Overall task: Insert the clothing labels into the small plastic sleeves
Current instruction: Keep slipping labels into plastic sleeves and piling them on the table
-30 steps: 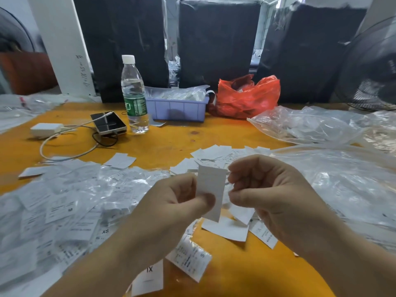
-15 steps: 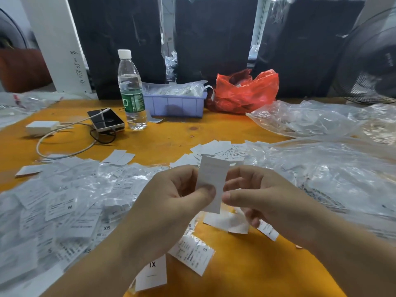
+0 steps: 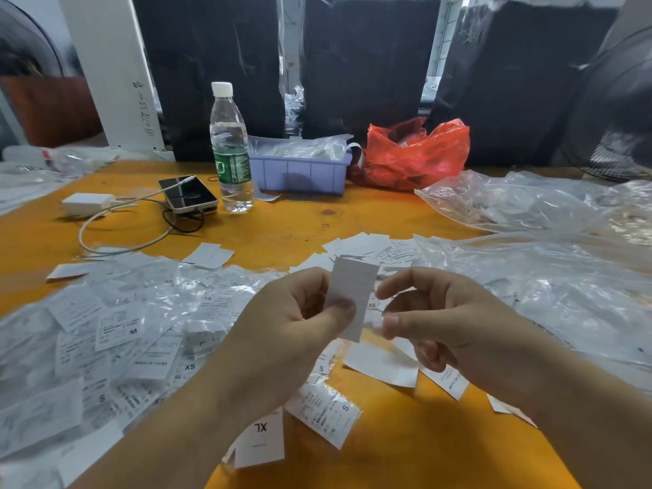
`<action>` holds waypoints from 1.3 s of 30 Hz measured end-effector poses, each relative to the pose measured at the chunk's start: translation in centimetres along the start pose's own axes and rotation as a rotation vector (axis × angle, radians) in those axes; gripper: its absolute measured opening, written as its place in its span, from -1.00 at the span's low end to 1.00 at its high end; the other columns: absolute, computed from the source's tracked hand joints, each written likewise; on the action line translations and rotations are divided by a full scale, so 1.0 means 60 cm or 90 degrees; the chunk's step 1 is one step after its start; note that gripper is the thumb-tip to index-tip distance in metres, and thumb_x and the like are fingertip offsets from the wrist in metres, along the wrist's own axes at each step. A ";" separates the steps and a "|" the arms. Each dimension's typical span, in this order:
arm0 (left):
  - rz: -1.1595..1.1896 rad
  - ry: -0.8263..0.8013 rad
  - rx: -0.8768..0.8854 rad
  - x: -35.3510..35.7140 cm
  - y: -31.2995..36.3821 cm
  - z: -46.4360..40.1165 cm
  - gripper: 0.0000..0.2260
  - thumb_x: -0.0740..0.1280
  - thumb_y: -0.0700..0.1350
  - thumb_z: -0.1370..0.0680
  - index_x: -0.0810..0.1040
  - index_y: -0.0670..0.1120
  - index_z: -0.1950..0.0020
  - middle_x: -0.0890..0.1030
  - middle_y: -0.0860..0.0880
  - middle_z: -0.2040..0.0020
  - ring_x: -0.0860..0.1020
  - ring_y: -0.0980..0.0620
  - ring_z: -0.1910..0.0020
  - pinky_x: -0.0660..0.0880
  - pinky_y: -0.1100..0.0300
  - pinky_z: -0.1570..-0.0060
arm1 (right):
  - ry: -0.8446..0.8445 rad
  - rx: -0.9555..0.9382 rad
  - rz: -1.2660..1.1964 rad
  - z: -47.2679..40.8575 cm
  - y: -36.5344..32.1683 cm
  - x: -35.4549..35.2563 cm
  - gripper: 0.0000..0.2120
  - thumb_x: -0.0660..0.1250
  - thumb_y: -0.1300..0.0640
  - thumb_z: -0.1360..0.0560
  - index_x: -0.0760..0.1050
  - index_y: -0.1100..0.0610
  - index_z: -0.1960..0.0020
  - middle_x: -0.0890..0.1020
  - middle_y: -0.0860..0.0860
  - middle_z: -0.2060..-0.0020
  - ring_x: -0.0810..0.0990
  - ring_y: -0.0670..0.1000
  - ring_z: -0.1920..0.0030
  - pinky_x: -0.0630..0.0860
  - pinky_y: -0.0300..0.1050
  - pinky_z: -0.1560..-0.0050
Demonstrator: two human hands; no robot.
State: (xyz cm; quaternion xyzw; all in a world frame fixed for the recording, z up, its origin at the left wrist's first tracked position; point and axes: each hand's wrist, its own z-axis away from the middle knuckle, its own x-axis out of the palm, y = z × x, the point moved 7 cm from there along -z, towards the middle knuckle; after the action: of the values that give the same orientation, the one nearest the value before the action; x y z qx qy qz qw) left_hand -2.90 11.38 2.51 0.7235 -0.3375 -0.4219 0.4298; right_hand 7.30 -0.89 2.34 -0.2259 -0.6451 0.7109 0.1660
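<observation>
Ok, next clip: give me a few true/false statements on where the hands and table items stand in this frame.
1. The left hand pinches a white label. True.
2. The water bottle lies on its side. False: it stands upright, capped.
3. The right hand rests flat on the table. False: it is raised beside the label, fingers curled.
4. A red plastic bag sits right of the purple bin. True.

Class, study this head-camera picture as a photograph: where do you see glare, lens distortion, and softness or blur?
Head view: glare glints off the clear plastic bags at right and the sleeved labels at left; wide-angle distortion bends the white post and the fan at the edges; the label pinched by the left hand looks soft, as does the right hand.
</observation>
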 end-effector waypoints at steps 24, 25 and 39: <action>-0.058 0.183 -0.015 -0.034 0.014 0.008 -0.74 0.22 -0.12 -0.63 0.60 0.21 0.05 0.62 0.05 0.41 0.43 0.17 0.58 0.34 0.36 0.60 | 0.001 -0.017 -0.219 0.001 -0.011 0.004 -0.70 0.31 0.32 -0.25 0.67 0.30 0.06 0.45 0.12 0.39 0.44 -0.02 0.47 0.41 -0.19 0.52; -0.052 0.187 -0.019 -0.034 0.014 0.008 -0.74 0.22 -0.12 -0.64 0.60 0.21 0.05 0.62 0.05 0.41 0.43 0.17 0.58 0.34 0.36 0.60 | -0.009 -0.015 -0.226 0.002 -0.011 0.006 -0.73 0.30 0.32 -0.26 0.67 0.29 0.10 0.46 0.12 0.38 0.44 -0.02 0.47 0.41 -0.18 0.52; 0.079 0.209 -0.052 -0.040 0.008 0.003 -0.70 0.13 0.11 -0.50 0.64 0.11 0.00 0.65 0.14 0.24 0.61 0.15 0.32 0.54 0.33 0.40 | -0.059 -0.002 -0.182 0.004 -0.006 0.024 -0.92 0.32 0.20 -0.33 0.59 0.15 0.28 0.48 0.09 0.39 0.42 -0.01 0.46 0.42 -0.14 0.45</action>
State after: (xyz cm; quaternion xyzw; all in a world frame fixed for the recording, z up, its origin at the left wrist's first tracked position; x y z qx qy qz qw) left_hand -4.15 13.18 3.64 0.7421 -0.2894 -0.2845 0.5334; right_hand 5.94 -0.31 2.55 -0.0985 -0.6785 0.6888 0.2356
